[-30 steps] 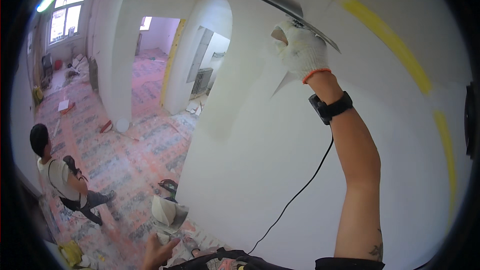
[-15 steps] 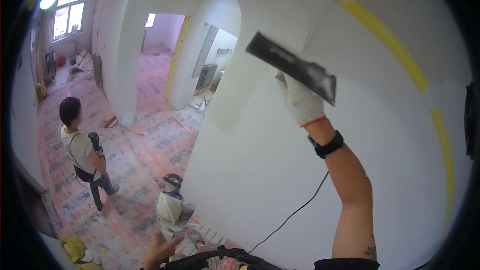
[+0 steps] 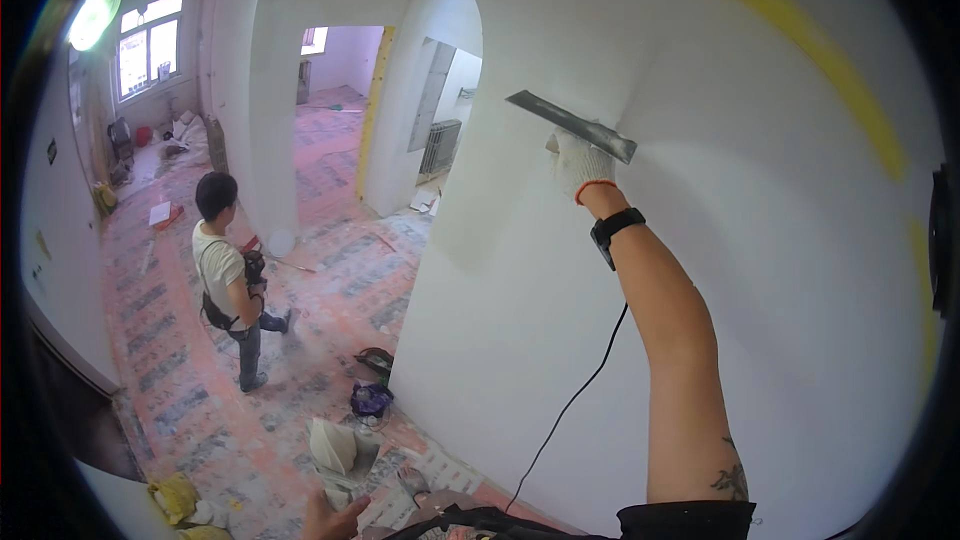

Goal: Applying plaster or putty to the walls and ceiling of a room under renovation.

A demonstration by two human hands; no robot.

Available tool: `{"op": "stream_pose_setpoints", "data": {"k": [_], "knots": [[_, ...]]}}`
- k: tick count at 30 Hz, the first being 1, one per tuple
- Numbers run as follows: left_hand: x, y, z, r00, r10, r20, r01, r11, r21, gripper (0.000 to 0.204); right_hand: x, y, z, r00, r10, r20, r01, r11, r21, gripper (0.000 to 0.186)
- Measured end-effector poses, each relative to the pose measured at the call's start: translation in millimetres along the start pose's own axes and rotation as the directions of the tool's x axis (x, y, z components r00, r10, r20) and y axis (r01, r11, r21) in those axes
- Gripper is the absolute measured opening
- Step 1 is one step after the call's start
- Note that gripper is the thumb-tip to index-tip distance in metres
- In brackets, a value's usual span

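Note:
My right hand [image 3: 583,165], in a white knit glove with an orange cuff, is closed round a long, dark steel plastering trowel [image 3: 570,123]. The trowel lies slantwise close to the pale wall [image 3: 500,340], near the inside corner; whether its whole blade touches I cannot tell. At the bottom edge my bare left hand [image 3: 332,517] is partly cut off, thumb pointing right. Just above it is a grey hawk-like plate [image 3: 363,455] bearing a mound of white plaster [image 3: 333,445]. That hand seems to hold the plate from below, its grip mostly hidden.
A person [image 3: 232,280] stands at the left on the pink-covered floor [image 3: 170,340], holding a dark device. A black cord [image 3: 570,405] hangs along the wall. A purple bag [image 3: 371,400] and yellow sacks [image 3: 175,498] lie below. Yellow tape [image 3: 815,50] runs along the right wall.
My right hand and the trowel have moved slightly left, farther from me, toward the wall corner. My view has shifted; the plaster-bearing plate and left hand sit lower in the picture. The other person appears farther right.

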State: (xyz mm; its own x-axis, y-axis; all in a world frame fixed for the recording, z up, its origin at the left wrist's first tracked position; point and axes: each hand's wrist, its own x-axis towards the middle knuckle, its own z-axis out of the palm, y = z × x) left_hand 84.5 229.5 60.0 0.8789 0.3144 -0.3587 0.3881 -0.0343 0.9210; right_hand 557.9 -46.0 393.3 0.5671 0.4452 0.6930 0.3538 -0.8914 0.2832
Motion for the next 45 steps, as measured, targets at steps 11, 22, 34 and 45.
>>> {"op": "stream_pose_setpoints", "data": {"k": [11,22,34,45], "knots": [[27,-41,27,0.996,-0.081,-0.032,0.08,0.997,-0.023,0.045,31,-43,-59,0.993,0.083,0.08,-0.076,0.993,-0.088,0.023],[22,-36,13,0.99,0.023,0.141,0.012,0.97,-0.244,0.026,37,-103,-156,0.979,-0.073,-0.188,0.056,0.994,-0.093,0.021],[5,-21,-19,0.979,-0.03,0.2,0.052,0.993,-0.109,0.026,-43,-141,-222,0.723,-0.403,-0.561,0.315,0.915,-0.251,0.028],[-9,27,-19,0.964,-0.081,0.253,0.107,0.99,-0.09,0.031,-138,-124,-162,0.931,-0.266,0.25,0.102,0.847,0.523,0.038]]}}
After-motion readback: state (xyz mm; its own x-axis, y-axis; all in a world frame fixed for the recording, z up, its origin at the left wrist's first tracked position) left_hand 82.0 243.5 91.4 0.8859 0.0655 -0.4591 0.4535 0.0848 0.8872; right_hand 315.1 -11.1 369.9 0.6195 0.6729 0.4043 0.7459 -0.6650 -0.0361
